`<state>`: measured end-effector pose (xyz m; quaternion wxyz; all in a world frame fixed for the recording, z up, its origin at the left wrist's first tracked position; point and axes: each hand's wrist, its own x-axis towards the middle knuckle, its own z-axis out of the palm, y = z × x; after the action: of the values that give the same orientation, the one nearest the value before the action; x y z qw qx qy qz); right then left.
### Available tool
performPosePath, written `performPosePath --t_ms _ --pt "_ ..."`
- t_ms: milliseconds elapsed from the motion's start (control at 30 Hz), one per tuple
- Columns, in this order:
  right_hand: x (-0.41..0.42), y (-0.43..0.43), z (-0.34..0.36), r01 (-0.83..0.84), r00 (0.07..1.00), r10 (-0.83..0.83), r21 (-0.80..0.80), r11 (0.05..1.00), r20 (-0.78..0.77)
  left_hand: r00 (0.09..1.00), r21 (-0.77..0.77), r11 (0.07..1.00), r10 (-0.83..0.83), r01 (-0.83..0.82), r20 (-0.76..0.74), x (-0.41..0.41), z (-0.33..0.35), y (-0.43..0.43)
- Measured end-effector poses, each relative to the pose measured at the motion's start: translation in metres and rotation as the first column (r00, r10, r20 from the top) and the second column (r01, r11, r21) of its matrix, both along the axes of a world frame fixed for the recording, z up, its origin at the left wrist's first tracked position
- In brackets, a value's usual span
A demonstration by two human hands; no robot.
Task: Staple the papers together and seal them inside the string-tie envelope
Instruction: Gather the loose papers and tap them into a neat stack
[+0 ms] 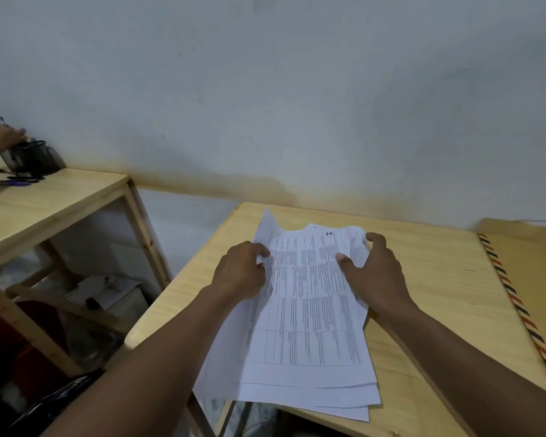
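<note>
Pale wall backs a wooden table [438,279], where the papers [303,310] lie fanned, overhanging its near edge. The left hand [240,272] pinches their left side and the right hand [372,272] curls round their right side, thumb on top, apparently squaring the stack. Stapling comes next, but no stapler shows. The envelope [536,279] lies at the right edge.

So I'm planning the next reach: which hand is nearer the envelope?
Right. The right hand grips the papers on the side toward the envelope; the left hand grips their opposite edge, farther away.
</note>
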<state>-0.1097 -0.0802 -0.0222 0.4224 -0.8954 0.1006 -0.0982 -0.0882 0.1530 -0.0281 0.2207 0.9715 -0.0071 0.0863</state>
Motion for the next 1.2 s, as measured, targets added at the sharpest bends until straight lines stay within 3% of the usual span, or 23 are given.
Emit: performPosePath --t_ms 133,267,433,633,733,867,900,1000,1133,1200 --pt "-0.005 -0.002 0.011 0.145 0.989 -0.142 0.230 0.962 -0.030 0.997 -0.018 0.997 0.080 -0.080 -0.009 -0.002 -0.004 -0.009" --pt "-0.011 -0.009 0.016 0.173 0.984 -0.154 0.319 0.932 -0.085 0.989 -0.096 0.984 0.147 -0.147 -0.006 -0.006 -0.005 -0.018" --pt "-0.019 -0.013 0.018 0.018 0.999 -0.005 0.335 0.942 -0.040 0.985 -0.266 0.950 0.172 -0.165 0.002 -0.011 -0.006 -0.030" --pt "-0.016 -0.025 0.029 -0.164 0.986 0.168 0.309 0.937 0.014 0.994 -0.461 0.885 0.095 -0.060 0.051 -0.013 0.001 -0.038" --pt "-0.016 -0.037 0.052 -0.285 0.952 0.247 0.235 0.929 0.179 0.992 -0.599 0.801 0.069 0.007 0.105 -0.011 0.019 -0.045" --pt "-0.016 -0.066 0.100 -0.354 0.887 0.324 0.032 0.935 0.329 0.990 -0.860 0.498 -0.127 0.115 0.059 -0.004 0.058 -0.057" --pt "-0.017 -0.074 0.112 -0.356 0.880 0.338 -0.008 0.934 0.335 0.977 -0.873 0.465 -0.203 0.149 0.059 -0.001 0.068 -0.061" --pt "-0.022 -0.098 0.139 -0.355 0.876 0.339 -0.017 0.935 0.344 0.938 -0.837 0.457 -0.300 0.301 0.174 0.006 0.096 -0.076" --pt "-0.028 -0.127 0.156 -0.368 0.876 0.329 0.049 0.928 0.354 0.836 -0.557 0.636 -0.301 0.534 0.458 0.010 0.130 -0.101" --pt "-0.032 -0.137 0.161 -0.353 0.870 0.312 0.040 0.935 0.381 0.792 -0.464 0.674 -0.316 0.575 0.522 0.009 0.141 -0.115"
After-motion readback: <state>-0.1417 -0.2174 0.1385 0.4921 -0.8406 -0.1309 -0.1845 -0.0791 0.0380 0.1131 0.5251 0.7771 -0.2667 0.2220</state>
